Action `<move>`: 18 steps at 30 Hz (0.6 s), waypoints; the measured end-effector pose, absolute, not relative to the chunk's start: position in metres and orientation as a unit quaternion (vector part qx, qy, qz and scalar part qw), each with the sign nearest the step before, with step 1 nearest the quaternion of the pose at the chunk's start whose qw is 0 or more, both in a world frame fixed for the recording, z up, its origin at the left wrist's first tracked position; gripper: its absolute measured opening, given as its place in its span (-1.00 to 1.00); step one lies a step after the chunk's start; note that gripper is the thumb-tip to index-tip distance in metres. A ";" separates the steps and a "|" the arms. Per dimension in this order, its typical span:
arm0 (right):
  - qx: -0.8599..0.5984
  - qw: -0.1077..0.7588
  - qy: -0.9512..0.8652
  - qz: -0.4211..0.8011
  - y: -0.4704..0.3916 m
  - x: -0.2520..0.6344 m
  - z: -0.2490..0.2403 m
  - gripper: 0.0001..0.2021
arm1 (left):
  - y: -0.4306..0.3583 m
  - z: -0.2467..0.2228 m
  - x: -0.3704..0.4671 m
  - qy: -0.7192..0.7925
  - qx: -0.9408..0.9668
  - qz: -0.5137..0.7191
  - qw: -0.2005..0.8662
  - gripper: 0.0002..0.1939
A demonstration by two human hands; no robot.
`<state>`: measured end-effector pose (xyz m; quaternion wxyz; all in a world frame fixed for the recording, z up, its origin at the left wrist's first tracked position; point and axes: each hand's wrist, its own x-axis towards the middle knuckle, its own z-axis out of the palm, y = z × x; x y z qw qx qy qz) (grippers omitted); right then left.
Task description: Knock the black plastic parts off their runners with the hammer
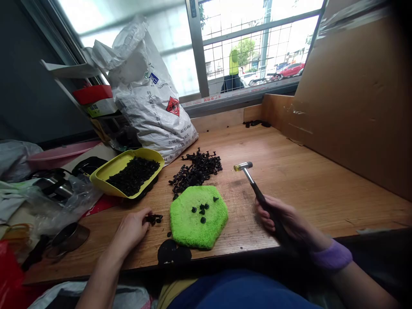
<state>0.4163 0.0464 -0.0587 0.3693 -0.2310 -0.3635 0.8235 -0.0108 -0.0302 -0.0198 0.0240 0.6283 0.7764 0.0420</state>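
A wooden bench (264, 146) is running beneath a barred window (244, 64), with a white sack (154, 107) leaning at the back left and a cardboard sheet (347, 107) standing on the right. Near the front edge, a fuzzy green pad (189, 234) is lying flat, carrying a few small black pieces (203, 207) around its middle. Behind it a pile of black parts (202, 167) is spreading, and to the left a yellow scoop (103, 174) is holding more black bits. The person's left hand (132, 227) is pinching, thumb against fingers, the near end of a small black cluster (154, 219) beside the pad. The right hand (289, 214) is wrapping its grip around the dark handle of a small hammer (255, 187), whose head is pointing away, right of the pad. For good work, keeping the cluster well supported on the pad, tapping lightly and holding the left fingertips clear seem wisest.
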 end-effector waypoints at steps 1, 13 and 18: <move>-0.230 0.369 -0.364 0.823 0.046 0.416 -0.058 -0.82 | -0.032 -0.022 -0.013 0.782 0.619 0.064 0.022 -0.68; -0.210 0.367 -0.368 0.828 0.047 0.419 -0.063 -0.83 | -0.024 -0.019 0.058 0.568 0.351 0.586 0.459 -0.50; -0.216 0.347 -0.359 0.839 0.047 0.420 -0.067 -0.77 | 0.000 -0.015 0.089 0.546 0.338 0.542 0.542 -0.46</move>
